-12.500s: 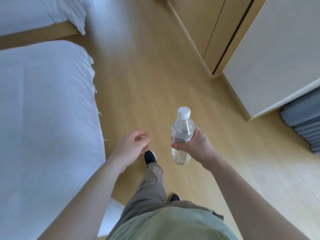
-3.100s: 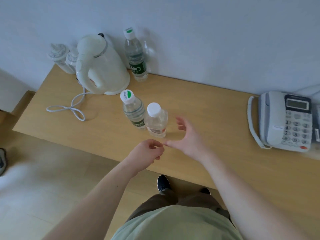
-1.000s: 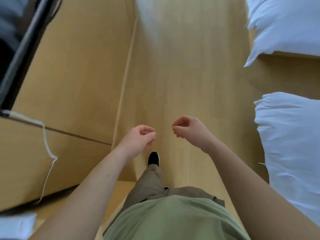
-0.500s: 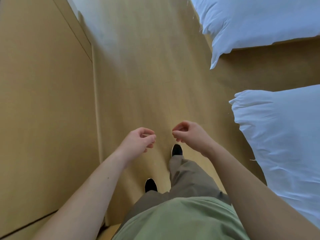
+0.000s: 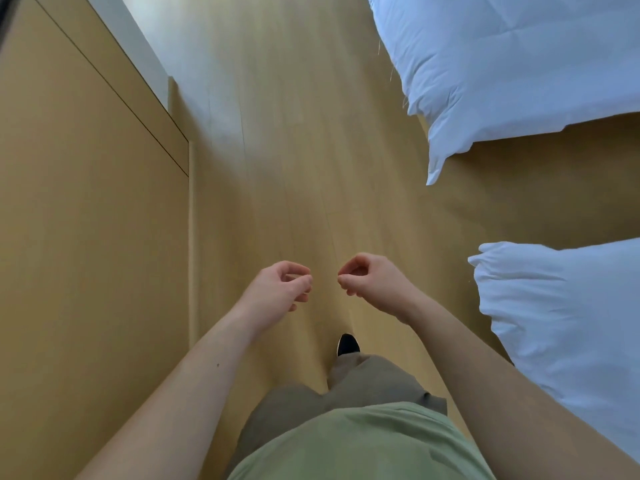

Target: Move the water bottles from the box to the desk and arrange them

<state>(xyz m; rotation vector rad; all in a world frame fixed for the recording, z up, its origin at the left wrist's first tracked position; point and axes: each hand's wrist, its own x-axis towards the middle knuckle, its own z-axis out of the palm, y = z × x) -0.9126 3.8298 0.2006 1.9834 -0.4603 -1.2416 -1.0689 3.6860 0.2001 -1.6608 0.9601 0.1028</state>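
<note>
- The person stands on the wood floor (image 5: 298,140) in a lane between a wooden panel (image 5: 90,237) on their left and two white-covered beds, the far bed (image 5: 512,64) and the near bed (image 5: 568,323), on their right.
- The left hand (image 5: 277,292) is held out in front at about waist height, fingers loosely curled, with nothing in it.
- The right hand (image 5: 372,284) sits just beside it, apart by a small gap, fingers curled a little tighter toward the thumb, also carrying nothing.
- One dark shoe (image 5: 348,344) shows ahead of the trouser leg, which suggests a stride.
- No bottles, no box and no desk are in view, so where they sit cannot be told from here.
- Judged from the empty hands and the task, the step in hand is probably the walk to the box for another bottle.
- To do it well, the person would do best to keep to the middle of the lane, clear of the bed corners and the hanging bedding on the right.
- Lifting the gaze from the feet toward the way ahead would bring the box into sight sooner.
- Both hands being free, the person could take a bottle in each, gripping round the body rather than the cap.
- How many bottles remain cannot be told.
</note>
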